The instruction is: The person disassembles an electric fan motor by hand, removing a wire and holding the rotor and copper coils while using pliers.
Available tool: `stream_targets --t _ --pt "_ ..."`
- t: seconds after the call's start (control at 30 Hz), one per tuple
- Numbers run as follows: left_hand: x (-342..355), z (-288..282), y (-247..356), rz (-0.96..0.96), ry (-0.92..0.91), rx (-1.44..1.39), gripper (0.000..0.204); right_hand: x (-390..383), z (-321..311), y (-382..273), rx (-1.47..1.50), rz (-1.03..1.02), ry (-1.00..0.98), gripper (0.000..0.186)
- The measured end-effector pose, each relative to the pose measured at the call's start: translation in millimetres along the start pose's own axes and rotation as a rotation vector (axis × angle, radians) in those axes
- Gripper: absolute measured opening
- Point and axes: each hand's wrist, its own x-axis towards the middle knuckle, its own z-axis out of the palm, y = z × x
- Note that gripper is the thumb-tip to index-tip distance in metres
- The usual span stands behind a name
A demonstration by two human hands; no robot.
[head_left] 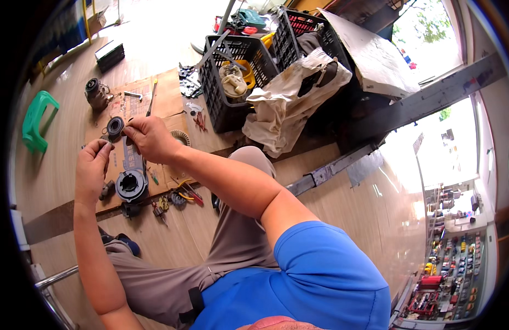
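My left hand (94, 168) is closed in a pinch, thumb against fingers, above the cardboard sheet (169, 118). To its right, my right hand (154, 142) is also pinched, its fingertips beside a dark ring-shaped part (115, 126). What either pinch holds is too small or hidden to make out. Below the hands lies a dark round housing (131, 185) with an open centre. A ribbed ring (181, 137) shows partly behind my right wrist. Farther off stand a dark metal motor-like part (98, 94), a silver T-shaped piece (133, 95) and a screwdriver (152, 98).
Pliers (186, 191) and several small tools lie along the cardboard's near edge. A green stool (39, 121) stands at the left, a black box (110, 56) beyond. Black crates (213, 104), a cream cloth (282, 110) and a metal beam (430, 93) occupy the right.
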Motion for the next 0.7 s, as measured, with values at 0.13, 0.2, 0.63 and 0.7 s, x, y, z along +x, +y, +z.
stream_targets --t 0.13,0.2,0.63,0.7 --pt "-1.6 0.5 2.2 0.035 0.016 0.088 0.013 0.7 -3.2 1.3 -0.048 0.086 -0.065 0.016" --pt "-3.1 1.8 5.5 0.039 0.002 0.130 0.014 0.5 -3.8 2.2 -0.051 0.066 -0.081 0.016" --pt "-10.7 4.3 16.6 -0.052 -0.024 0.076 0.018 -3.2 -4.3 -8.8 0.315 0.069 -0.007 0.010" --pt "-10.6 3.8 15.8 -0.028 -0.037 0.065 0.018 -4.1 -4.1 -10.1 0.297 0.081 0.001 0.010"
